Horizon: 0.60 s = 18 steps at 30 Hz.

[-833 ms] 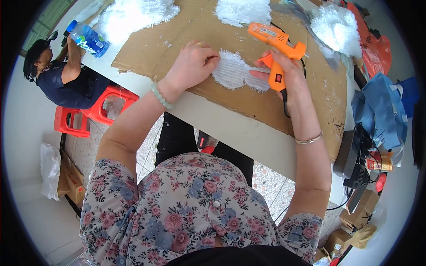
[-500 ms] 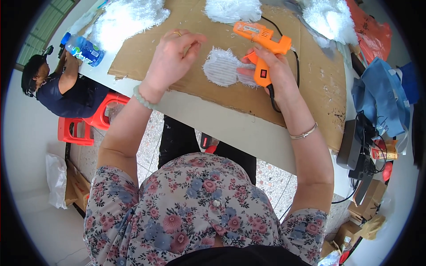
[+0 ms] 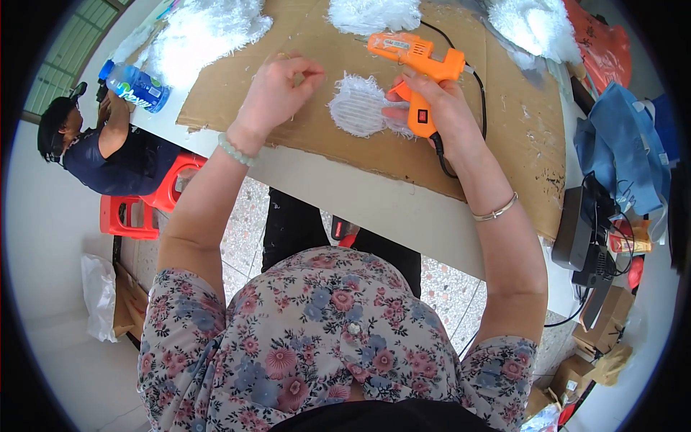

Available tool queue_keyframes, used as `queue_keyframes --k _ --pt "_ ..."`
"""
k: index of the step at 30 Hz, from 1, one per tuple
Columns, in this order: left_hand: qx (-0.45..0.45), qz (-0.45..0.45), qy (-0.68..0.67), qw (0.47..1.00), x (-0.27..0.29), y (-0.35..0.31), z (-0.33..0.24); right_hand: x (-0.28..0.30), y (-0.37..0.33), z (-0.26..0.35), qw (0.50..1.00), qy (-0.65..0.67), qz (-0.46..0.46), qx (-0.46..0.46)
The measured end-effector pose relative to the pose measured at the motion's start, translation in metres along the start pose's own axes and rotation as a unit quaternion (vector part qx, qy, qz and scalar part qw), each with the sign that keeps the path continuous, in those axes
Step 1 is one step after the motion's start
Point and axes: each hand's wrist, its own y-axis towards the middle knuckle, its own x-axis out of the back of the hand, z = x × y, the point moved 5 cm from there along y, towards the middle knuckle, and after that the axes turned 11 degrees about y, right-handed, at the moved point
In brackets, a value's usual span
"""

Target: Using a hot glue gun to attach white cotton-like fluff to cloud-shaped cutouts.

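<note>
An orange hot glue gun (image 3: 420, 56) is gripped by its handle in my right hand (image 3: 455, 115), its nozzle aimed to the left. Its trigger sits under my fingers, and a black cord leaves the handle's lower end. Just left of that hand lies a round white fringed fabric piece (image 3: 358, 105), flat on a brown cardboard sheet (image 3: 302, 131). More white fabric beside it is partly hidden by my fingers. My left hand (image 3: 279, 93) is raised over the cardboard, left of the round piece. Its thumb and fingertips are pinched together; anything between them is too small to make out.
White fluffy bundles (image 3: 216, 36) lie along the table's far side, one more (image 3: 376, 14) at the back middle. A blue-capped bottle (image 3: 135, 86) lies at the left edge. Another person (image 3: 101, 144) sits beyond it near red stools (image 3: 129, 216). A blue bag (image 3: 625, 155) hangs at right.
The glue gun in my right hand has shifted slightly left and up. My left hand has moved slightly down, its fingers still drawn together. The view has tilted a little.
</note>
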Motion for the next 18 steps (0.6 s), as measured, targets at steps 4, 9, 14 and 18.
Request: queue_keyframes --k 4,9,14,18 --pt "-0.05 0.0 -0.008 0.999 -0.005 -0.02 -0.012 -0.003 -0.001 0.001 0.999 -0.032 0.0 -0.009" --pt "-0.182 -0.022 0.068 0.981 -0.013 -0.021 -0.04 -0.003 -0.001 0.0 1.0 -0.013 0.008 0.012" --pt "-0.194 -0.002 0.087 0.977 -0.009 -0.018 -0.04 -0.016 -0.012 0.03 0.995 0.046 0.035 0.081" --pt "-0.182 0.045 0.0 0.982 -0.017 -0.011 -0.029 -0.009 -0.024 0.066 0.986 0.036 0.063 0.151"
